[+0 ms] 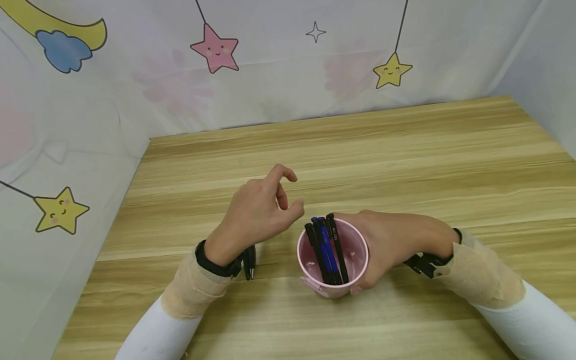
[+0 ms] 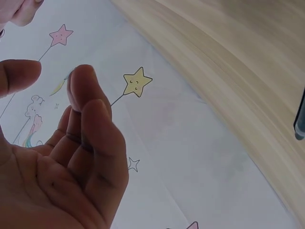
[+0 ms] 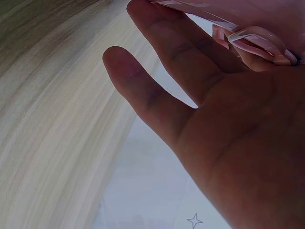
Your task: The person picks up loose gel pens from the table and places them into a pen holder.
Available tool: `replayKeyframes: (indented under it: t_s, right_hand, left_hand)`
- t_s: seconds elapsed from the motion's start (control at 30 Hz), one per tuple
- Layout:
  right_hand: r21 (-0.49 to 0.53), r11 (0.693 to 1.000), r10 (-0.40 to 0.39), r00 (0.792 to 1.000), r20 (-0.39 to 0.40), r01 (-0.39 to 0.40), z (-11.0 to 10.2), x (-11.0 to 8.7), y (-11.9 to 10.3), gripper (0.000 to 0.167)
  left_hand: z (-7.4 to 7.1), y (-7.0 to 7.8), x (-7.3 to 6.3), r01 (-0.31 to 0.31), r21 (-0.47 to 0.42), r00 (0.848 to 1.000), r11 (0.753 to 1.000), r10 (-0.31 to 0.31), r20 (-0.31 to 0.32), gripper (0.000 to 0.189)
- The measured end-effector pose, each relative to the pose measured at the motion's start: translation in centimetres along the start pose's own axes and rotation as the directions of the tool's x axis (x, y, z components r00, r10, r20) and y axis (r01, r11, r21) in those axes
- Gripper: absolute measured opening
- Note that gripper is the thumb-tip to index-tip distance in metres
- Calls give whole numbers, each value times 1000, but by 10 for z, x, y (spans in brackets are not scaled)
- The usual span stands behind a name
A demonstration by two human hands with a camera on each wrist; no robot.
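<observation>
Cup (image 1: 355,245) of pens (image 1: 328,250) gripped in right hand (image 1: 389,240); left hand (image 1: 257,209) near cup, thumb and fingers apart.

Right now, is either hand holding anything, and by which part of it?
The right hand grips the pink cup by its outer wall, on the right side. The left hand holds nothing.

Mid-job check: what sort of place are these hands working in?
Probably an indoor tabletop workspace, perhaps staged for recording: a wood-grain table in front of a white, cloth-like backdrop printed with smiling stars, and a pink cup with pens in it.
</observation>
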State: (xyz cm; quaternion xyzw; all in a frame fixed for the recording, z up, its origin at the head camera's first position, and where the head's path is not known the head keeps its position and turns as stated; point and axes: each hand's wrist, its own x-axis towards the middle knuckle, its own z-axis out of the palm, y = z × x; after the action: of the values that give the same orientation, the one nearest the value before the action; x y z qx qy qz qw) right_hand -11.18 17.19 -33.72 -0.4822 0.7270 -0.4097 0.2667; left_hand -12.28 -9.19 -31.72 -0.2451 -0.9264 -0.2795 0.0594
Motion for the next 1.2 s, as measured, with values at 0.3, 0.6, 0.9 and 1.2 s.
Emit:
replayKeyframes:
  t_s: [0.3,0.6,0.9,1.2]
  right_hand:
    - [-1,1000,-7,1000,2,7,0,0,1,78]
    - [4,1000,-4,1000,1,4,1,0,1,79]
    - [27,1000,-17,1000,5,17,0,1,0,78]
    - [4,1000,-2,1000,0,2,-1,0,1,78]
  left_hand:
    - [1,-1,0,30,62,999,998,-31,19,39]
    - [3,-4,-1,60,131,997,990,-66,40,41]
    - [4,-6,-1,68,195,995,978,-81,60,43]
    - [5,-6,0,92,260,990,961,-117,82,45]
